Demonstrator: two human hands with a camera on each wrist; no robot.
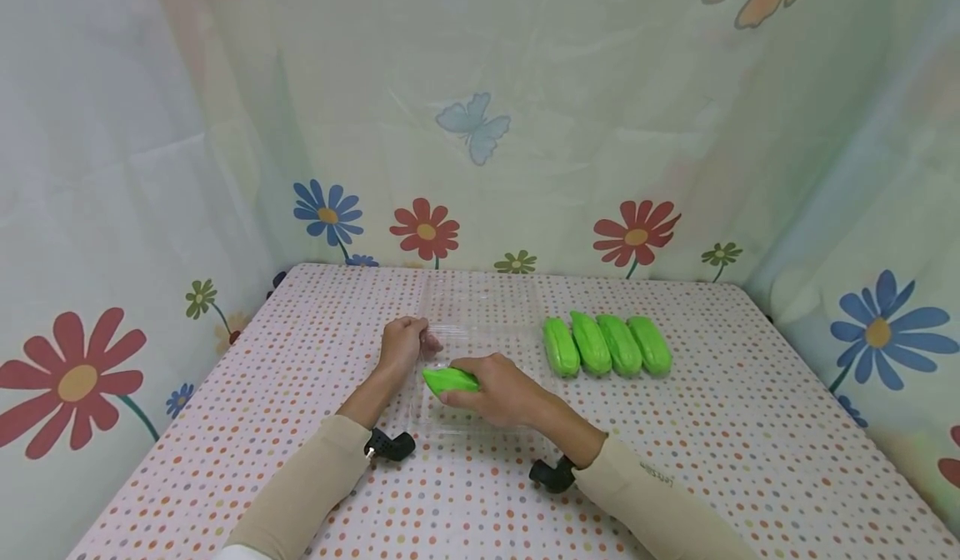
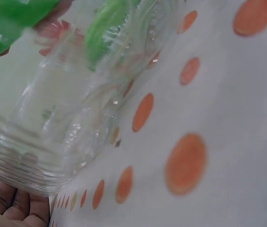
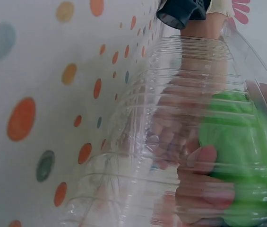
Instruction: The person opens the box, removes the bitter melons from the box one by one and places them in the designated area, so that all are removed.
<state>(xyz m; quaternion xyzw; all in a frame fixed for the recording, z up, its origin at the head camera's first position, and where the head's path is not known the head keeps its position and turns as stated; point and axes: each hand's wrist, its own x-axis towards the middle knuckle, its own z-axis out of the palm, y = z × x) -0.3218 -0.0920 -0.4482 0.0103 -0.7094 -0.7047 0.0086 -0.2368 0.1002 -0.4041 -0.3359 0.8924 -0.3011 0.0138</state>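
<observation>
My right hand (image 1: pixel 498 389) grips a glossy, elongated green vegetable-like piece (image 1: pixel 452 380) with a pointed tip. It holds the piece over a clear plastic clamshell container (image 2: pixel 43 151), whose lid (image 1: pixel 480 297) lies open toward the far side. At the container's left side, my left hand (image 1: pixel 401 343) holds the edge with its fingers curled. Through the ridged clear wall, the right wrist view shows the held green piece (image 3: pixel 237 142) and the right fingers around it. The held piece's rear part is hidden by the right hand in the head view.
Several similar green pieces (image 1: pixel 621 345) lie side by side in a row to the container's right. The table has a polka-dot cover (image 1: pixel 720 460). A curtain (image 1: pixel 585 152) with flowers and butterflies stands along the back and sides.
</observation>
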